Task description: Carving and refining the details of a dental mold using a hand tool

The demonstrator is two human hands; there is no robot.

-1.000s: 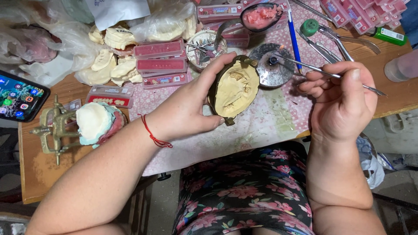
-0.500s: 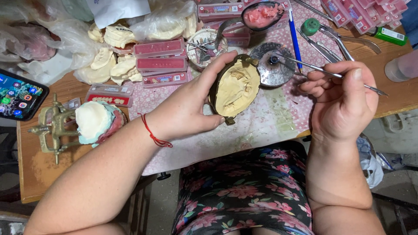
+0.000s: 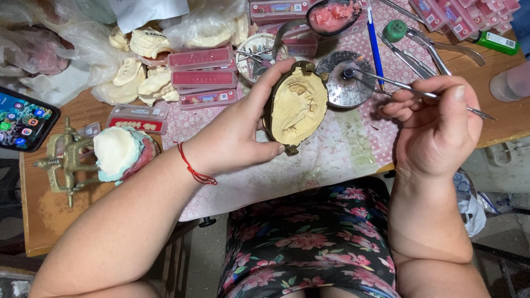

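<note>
Left hand [image 3: 237, 132] grips the flask [image 3: 296, 106]; right hand [image 3: 436, 124], at three o'clock, pinches the probe [image 3: 386, 83], likely loading wax; a steady carry seems needed.

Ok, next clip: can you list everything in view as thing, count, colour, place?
flask with plaster mould: one, dark metal rim, cream fill, in left hand's grip
thin metal tool: one, silver, in right hand, tip over round dish
round metal dish: one, grey, right of flask
flat boxes: several, pink-red, behind flask and far right
plaster casts: several, cream, back left
articulator with cast: one, brass and white, left
phone: one, dark, lit screen, far left
bowl of pink material: one, top
pen: one, blue
pliers: silver
patterned cloth: pink, on table
left hand: red wrist string
right hand
</note>
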